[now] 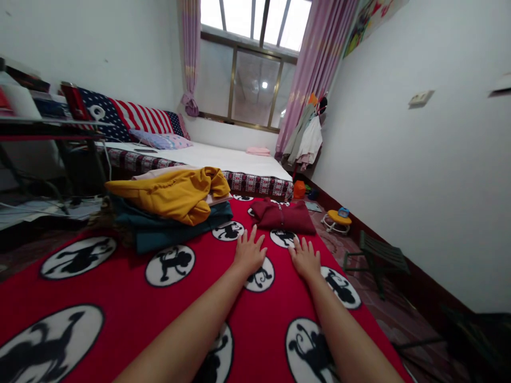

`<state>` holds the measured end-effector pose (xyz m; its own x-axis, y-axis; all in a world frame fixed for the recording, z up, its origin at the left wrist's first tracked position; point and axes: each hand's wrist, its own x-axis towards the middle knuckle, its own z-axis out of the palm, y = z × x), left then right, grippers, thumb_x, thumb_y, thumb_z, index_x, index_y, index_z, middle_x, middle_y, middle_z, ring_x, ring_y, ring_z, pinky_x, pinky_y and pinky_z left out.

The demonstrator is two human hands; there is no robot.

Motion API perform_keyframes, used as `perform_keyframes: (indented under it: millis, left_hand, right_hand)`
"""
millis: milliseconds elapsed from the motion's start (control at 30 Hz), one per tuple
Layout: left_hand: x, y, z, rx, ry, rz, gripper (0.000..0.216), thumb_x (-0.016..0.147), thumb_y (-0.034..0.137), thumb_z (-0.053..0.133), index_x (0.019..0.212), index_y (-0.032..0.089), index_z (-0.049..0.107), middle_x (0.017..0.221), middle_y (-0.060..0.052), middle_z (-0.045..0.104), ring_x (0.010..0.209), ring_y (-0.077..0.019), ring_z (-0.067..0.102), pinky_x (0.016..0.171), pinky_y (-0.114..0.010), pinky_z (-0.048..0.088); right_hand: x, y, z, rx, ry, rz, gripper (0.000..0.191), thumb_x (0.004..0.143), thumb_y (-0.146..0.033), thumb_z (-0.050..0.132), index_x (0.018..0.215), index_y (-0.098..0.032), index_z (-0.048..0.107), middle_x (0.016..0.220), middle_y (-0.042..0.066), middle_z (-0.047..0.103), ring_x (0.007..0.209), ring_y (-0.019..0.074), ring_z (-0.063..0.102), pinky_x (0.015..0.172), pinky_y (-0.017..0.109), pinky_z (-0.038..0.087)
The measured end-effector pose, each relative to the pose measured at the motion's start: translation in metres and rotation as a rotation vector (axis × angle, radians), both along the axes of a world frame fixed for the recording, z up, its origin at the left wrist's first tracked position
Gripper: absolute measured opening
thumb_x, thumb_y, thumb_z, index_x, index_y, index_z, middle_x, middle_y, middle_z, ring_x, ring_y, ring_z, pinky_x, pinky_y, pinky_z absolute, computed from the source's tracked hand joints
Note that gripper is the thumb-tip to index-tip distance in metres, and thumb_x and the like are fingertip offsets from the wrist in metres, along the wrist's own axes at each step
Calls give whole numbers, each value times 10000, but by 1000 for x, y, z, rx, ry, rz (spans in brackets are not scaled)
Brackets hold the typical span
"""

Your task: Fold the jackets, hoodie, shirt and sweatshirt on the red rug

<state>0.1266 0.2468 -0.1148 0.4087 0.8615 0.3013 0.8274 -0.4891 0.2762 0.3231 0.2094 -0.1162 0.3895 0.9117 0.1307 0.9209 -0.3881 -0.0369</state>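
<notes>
Both arms reach forward over a red blanket (pixel 131 303) printed with black monkeys in white circles. My left hand (pixel 250 251) lies palm down with its fingers spread, holding nothing. To its right, my right hand (pixel 305 258) is also palm down, fingers apart and nothing in it. Just beyond the fingertips sits a folded maroon garment (pixel 284 215) with a zipper at its collar; neither hand appears to hold it. Left of my hands is a pile of clothes: a yellow garment (pixel 175 194) on top, with a dark teal garment (pixel 159 229) under it.
Behind the blanket stands a bed (pixel 223 157) with a white sheet and pillows. A cluttered table (pixel 48 127) is at the left. Along the right wall are a folding stool (pixel 379 252) and a small yellow-topped round stool (pixel 338 217). Clothes hang (pixel 309 138) near the curtain.
</notes>
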Motion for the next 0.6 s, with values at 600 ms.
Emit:
perform_keyframes:
  millis: [600]
  left_hand:
    - [34, 90, 14, 72, 54, -129, 670, 908, 565, 378, 1506, 277, 288, 1583, -84, 246, 1459, -342, 158, 1133, -622, 78]
  right_hand:
    - [17, 59, 8, 253, -1, 164, 650, 947, -532, 322, 1524, -251, 223, 1616, 89, 122, 1479, 304, 33, 1126, 627, 71]
